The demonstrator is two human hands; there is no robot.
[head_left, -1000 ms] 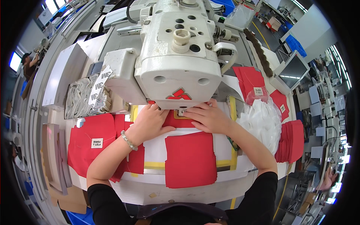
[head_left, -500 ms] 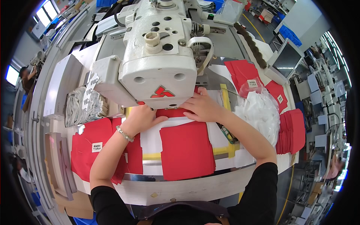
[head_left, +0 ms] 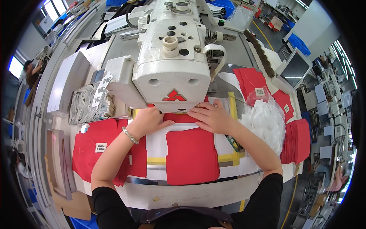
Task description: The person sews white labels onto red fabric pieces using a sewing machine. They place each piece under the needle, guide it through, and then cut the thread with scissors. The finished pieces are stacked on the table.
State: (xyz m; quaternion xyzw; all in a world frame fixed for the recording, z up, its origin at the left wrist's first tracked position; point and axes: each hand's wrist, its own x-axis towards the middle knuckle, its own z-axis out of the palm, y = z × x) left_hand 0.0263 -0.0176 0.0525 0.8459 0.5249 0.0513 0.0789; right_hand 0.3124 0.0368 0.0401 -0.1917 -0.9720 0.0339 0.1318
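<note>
Nearest to us the red fabric piece [head_left: 191,155] lies flat on the white table [head_left: 190,192], its near edge hanging toward our lap and its far edge run up under the head of the sewing machine [head_left: 171,57]; yellow tape guides [head_left: 227,157] frame it on the table top. Our left hand [head_left: 146,121], a bead bracelet [head_left: 130,135] at the wrist, lies palm down with the fingers laid flat on the cloth just left of the needle area; our right hand [head_left: 211,116] is spread, fingers pointing left, pressing the far edge of the piece down just before the machine's foot; neither hand pinches anything that we can see.

The needle itself is hidden by the machine head, so we cannot tell whether a seam has begun; we judge that the piece is placed and held for stitching, with most of its length not yet fed through.

To the left a stack of red pieces with small white labels [head_left: 98,147] lies near the left forearm; to the right another red stack [head_left: 296,139] sits beside a crumpled clear plastic bag [head_left: 265,121]; which stack is finished work we cannot say. Farther off, grey folded bundles [head_left: 89,104] rest left of the machine, and a screen [head_left: 294,69] stands on the right.
</note>
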